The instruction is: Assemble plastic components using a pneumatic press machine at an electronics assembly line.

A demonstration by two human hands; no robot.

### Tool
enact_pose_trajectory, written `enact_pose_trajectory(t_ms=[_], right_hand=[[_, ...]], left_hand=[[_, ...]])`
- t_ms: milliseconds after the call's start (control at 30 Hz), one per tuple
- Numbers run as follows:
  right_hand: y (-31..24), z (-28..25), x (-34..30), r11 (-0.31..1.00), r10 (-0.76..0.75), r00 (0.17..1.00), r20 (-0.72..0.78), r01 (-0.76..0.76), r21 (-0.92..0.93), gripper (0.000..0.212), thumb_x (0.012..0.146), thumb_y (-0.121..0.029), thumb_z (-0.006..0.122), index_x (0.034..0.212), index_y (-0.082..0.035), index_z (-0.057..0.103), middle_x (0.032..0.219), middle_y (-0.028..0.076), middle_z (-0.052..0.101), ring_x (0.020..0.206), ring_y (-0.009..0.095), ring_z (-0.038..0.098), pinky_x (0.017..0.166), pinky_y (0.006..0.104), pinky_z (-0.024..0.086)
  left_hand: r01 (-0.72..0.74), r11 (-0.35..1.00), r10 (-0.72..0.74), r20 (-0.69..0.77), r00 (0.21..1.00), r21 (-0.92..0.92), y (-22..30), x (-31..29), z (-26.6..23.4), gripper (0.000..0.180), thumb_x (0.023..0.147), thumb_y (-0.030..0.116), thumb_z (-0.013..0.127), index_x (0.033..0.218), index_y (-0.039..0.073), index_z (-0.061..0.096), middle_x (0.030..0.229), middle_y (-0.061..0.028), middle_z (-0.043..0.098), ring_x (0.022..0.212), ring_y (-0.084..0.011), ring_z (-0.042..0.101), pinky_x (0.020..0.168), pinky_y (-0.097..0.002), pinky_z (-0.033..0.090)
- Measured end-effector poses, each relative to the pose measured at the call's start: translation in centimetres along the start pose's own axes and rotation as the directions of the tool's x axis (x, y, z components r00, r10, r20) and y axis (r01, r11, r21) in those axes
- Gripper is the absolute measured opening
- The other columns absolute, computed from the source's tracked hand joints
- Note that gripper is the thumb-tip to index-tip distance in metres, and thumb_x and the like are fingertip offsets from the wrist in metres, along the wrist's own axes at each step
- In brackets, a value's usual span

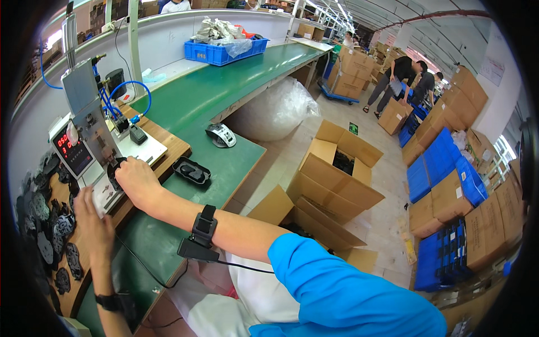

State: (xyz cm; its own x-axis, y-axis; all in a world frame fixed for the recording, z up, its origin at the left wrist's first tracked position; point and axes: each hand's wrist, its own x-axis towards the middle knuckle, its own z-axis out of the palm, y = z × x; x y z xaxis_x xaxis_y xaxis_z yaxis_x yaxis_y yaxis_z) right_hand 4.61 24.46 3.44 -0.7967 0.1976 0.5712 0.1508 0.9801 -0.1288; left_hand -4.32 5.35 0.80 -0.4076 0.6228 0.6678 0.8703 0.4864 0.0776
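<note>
My right hand [135, 178] is closed around a small black plastic part [114, 171] under the head of a bench press machine [92, 121]. Its fingers partly hide that part. Close by on the left, my left hand [92, 219] hovers at the front of the machine's pale base, fingers stretched out with nothing seen in them. Beside the machine is a control box [72, 149] with a red lit display. A black plastic shell [192, 171] lies on the green bench to the right of my right hand. Flat black parts [62, 227] are heaped left of my left hand.
A white and black mouse-shaped device [220, 136] sits near the bench edge. Farther back stands a blue crate [224, 51] holding bags. Open cartons [342, 174] stand on the floor to the right. Two people [401, 73] bend over boxes beyond. Blue air hoses [147, 98] loop behind the machine.
</note>
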Motion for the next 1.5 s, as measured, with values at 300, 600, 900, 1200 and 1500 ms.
enact_pose_trajectory(t_ms=[300,600,900,1200,1500], right_hand=[[-1.8,0.8,0.6,0.998,-0.031,0.999,0.020,0.032,-0.054,0.009,0.079,-0.003,0.071,0.086,-0.003,0.077,0.093,0.017,0.074,0.093,0.031,0.074,0.080,0.0419,0.062],[0.2,-2.0,-0.5,0.991,-0.110,0.994,-0.017,0.111,0.078,0.030,0.074,0.001,0.077,0.103,-0.002,0.072,0.101,0.016,0.072,0.103,0.037,0.068,0.090,0.0480,0.056],[-0.1,-1.6,-0.4,0.993,-0.115,0.991,0.065,0.115,0.016,0.033,0.074,-0.001,0.079,0.107,-0.003,0.072,0.101,0.012,0.071,0.101,0.034,0.066,0.090,0.0461,0.055],[0.0,-1.9,-0.3,0.993,-0.114,0.992,0.055,0.113,0.017,0.034,0.074,-0.002,0.081,0.107,-0.003,0.073,0.101,0.012,0.071,0.102,0.034,0.067,0.090,0.0455,0.055],[0.0,-1.8,0.0,0.993,-0.111,0.992,0.055,0.109,0.034,0.034,0.073,-0.002,0.080,0.106,-0.003,0.073,0.102,0.013,0.072,0.102,0.034,0.067,0.090,0.0462,0.056]], left_hand=[[0.343,0.906,-0.372,0.082,0.924,0.248,-12.8,-9.5,-3.4,0.025,0.102,0.010,0.054,0.123,-0.001,0.062,0.123,-0.0221,0.064,0.117,-0.0423,0.059,0.100,-0.0482,0.048],[0.205,0.926,-0.220,0.011,0.975,0.316,-6.8,-7.0,-5.2,0.045,0.094,0.028,0.073,0.127,-0.001,0.064,0.132,-0.0207,0.063,0.121,-0.0404,0.061,0.102,-0.0465,0.051],[0.321,0.946,-0.311,0.371,0.875,0.038,-6.1,-7.2,-7.6,0.066,0.089,0.042,0.079,0.135,-0.002,0.062,0.144,-0.0232,0.058,0.133,-0.0388,0.055,0.111,-0.0457,0.046],[0.184,0.978,-0.133,0.386,0.913,-0.098,-5.8,-6.6,-7.8,0.056,0.085,0.021,0.080,0.136,0.003,0.063,0.134,-0.0204,0.064,0.122,-0.0366,0.059,0.105,-0.0449,0.049],[0.138,0.987,-0.156,0.288,0.945,0.082,-4.1,-7.3,-7.2,0.053,0.084,0.017,0.077,0.133,0.009,0.058,0.129,-0.0163,0.060,0.114,-0.0378,0.061,0.098,-0.0465,0.051]])
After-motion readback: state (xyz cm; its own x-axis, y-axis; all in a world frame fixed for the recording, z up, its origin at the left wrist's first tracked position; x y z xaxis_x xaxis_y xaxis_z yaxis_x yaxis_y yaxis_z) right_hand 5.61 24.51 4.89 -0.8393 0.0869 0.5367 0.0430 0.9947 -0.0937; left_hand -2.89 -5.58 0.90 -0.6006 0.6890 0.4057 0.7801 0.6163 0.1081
